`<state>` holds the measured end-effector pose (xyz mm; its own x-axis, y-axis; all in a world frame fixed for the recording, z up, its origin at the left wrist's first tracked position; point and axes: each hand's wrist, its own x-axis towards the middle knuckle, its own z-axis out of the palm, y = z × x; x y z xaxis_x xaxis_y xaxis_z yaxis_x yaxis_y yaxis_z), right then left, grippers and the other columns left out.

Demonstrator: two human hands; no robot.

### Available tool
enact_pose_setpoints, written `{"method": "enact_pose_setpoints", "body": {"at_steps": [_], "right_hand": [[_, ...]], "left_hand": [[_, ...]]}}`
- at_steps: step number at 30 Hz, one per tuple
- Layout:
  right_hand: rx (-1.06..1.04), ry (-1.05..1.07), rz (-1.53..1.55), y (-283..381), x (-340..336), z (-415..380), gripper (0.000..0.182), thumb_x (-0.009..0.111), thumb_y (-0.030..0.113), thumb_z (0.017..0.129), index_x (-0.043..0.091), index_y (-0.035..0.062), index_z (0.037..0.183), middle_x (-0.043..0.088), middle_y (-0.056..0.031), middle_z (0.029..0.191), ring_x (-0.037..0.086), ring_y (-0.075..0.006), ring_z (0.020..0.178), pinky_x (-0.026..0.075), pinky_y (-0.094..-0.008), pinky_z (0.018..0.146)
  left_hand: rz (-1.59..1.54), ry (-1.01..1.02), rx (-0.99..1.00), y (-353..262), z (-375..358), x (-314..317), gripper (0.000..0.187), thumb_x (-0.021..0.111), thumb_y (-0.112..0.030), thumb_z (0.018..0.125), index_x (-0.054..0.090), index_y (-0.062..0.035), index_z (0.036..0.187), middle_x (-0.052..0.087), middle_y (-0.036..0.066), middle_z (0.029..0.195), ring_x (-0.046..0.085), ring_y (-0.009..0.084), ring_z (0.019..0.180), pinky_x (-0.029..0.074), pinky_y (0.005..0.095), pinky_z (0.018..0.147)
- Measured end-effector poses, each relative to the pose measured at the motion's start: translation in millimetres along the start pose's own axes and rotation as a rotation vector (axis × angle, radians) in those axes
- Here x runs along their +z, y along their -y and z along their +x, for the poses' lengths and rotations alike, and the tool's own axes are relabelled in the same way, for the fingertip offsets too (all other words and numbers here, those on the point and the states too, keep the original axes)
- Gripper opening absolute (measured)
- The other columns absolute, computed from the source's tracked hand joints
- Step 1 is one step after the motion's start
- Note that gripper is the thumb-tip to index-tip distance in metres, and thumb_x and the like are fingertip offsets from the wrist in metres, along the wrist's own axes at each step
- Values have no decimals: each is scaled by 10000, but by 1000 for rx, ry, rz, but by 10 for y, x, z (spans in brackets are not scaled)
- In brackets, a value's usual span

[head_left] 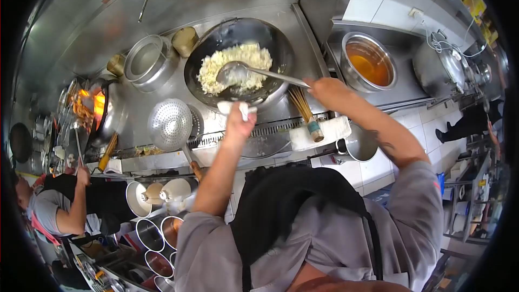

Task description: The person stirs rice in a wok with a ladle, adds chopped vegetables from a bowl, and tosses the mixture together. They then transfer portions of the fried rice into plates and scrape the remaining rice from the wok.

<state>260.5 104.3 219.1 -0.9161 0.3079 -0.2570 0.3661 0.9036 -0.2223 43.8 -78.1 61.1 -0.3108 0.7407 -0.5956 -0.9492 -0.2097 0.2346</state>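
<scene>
A dark wok (200, 54) sits on the steel range, holding a pale heap of fried rice (248, 57). My left hand (240, 123) is closed around a folded white cloth (230, 107) at the wok's near rim. In my right hand (331, 96) is the long handle of a metal ladle (233, 72). The ladle's bowl rests in the rice, left of the wok's middle. A bamboo wok brush (303, 108) lies below my right hand, its bound end over a white towel (335, 131).
A perforated skimmer (170, 124) and a steel pot with a strainer (146, 62) stand left of the wok. Orange liquid fills a steel pot (390, 67) at right. Far left, a co-worker's hand (82, 176) works at a flaming wok (111, 116). A saucepan (363, 143) hangs near the front edge.
</scene>
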Motion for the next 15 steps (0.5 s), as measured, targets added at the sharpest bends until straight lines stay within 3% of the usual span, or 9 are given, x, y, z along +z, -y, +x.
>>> {"method": "enact_pose_setpoints", "body": {"at_steps": [2,4,6,8,10,14,15], "right_hand": [[-26,-309,-292,-22,177,165,427,537,100,851,478,23,1267,627,-202,791,640,-337,694,523,-419,624],[-55,-318,-313,30,29,73,437,527,113,862,453,1,1278,619,-192,817,643,-323,715,522,-400,607],[64,-339,-156,7,-100,-69,441,528,105,864,441,-9,1282,615,-195,835,641,-320,770,525,-396,643],[15,-418,-82,-161,-120,-71,458,531,108,874,423,-31,1296,621,-207,900,636,-323,782,518,-390,655],[-215,-432,259,-266,-166,7,463,540,124,880,426,-27,1303,616,-231,987,636,-321,799,506,-381,651],[214,-194,622,-175,-446,408,437,553,137,874,465,-52,1259,631,-212,843,623,-266,603,477,-341,492],[180,-295,624,-326,-295,630,436,553,138,872,469,-53,1255,604,-168,713,563,-206,481,444,-341,416]], "left_hand": [[57,-35,94,390,-108,-328,106,501,-191,855,533,-89,854,522,62,633,474,173,520,380,261,392],[83,18,21,584,-355,-457,90,516,-169,831,541,-82,827,534,66,645,490,180,518,380,263,397],[92,-31,24,454,-341,-293,117,505,-188,855,545,-81,830,531,65,650,478,181,503,380,261,406],[119,-43,90,9,116,-226,119,503,-192,862,535,-82,827,527,63,661,469,174,508,371,259,401],[159,48,108,-392,673,-322,123,505,-190,862,524,-81,809,522,61,670,459,166,519,357,255,396],[143,-76,123,-451,976,-122,144,514,-199,858,516,-82,775,520,59,675,448,162,524,343,248,395],[152,-63,102,-446,1014,-160,150,521,-207,855,518,-85,769,520,57,674,448,162,523,338,245,394]]}}
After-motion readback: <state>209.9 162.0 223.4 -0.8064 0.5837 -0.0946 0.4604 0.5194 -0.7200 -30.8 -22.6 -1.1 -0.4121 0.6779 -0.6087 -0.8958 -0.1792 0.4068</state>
